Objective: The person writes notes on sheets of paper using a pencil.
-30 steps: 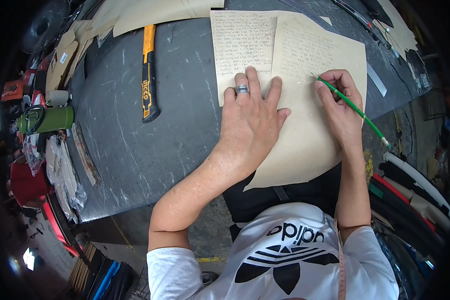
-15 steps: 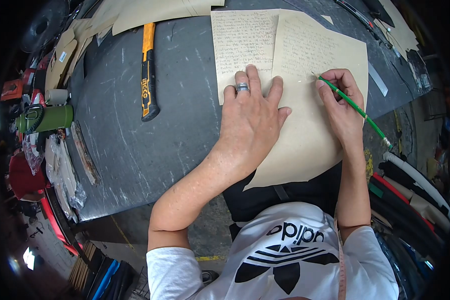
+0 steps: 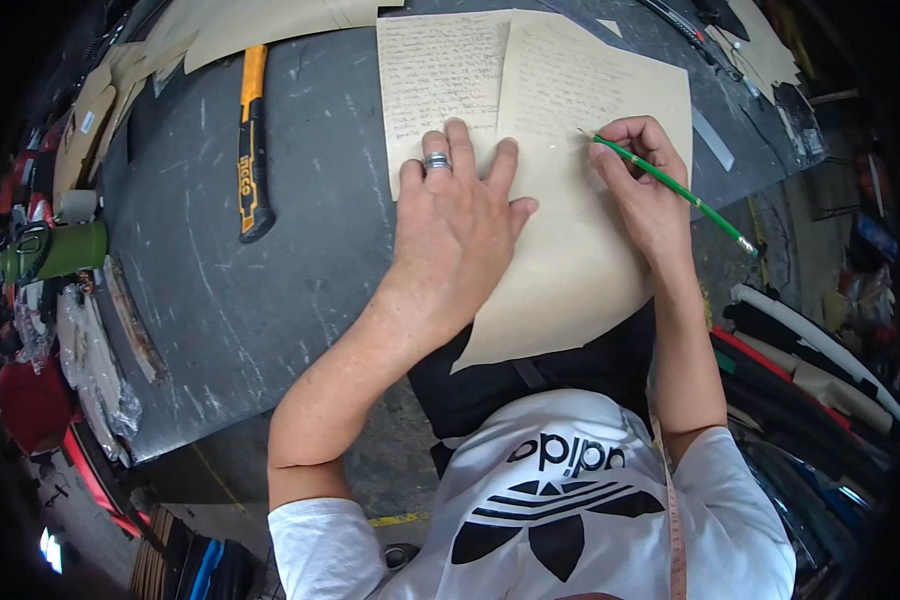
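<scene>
My right hand (image 3: 645,185) is closed around a green pencil (image 3: 685,195), its tip at the handwriting on a large tan paper sheet (image 3: 560,270). Small handwritten lines fill the upper part of that sheet. A second written sheet (image 3: 440,70) lies partly beneath it on the left. My left hand (image 3: 460,215), with a ring on one finger, rests flat with fingers spread across both sheets. The near edge of the large sheet hangs over the table's edge toward my body.
A yellow and black hammer-like tool handle (image 3: 254,150) lies on the dark scratched table (image 3: 310,190). At the left edge are a green flask (image 3: 65,250) and plastic-wrapped strips (image 3: 95,365). A metal ruler-like strip (image 3: 713,142) and a utility knife (image 3: 670,18) lie on the right.
The view has shifted, so everything appears farther left. Both hands keep their grip and place on the paper, and the pencil tip stays near the end of the writing.
</scene>
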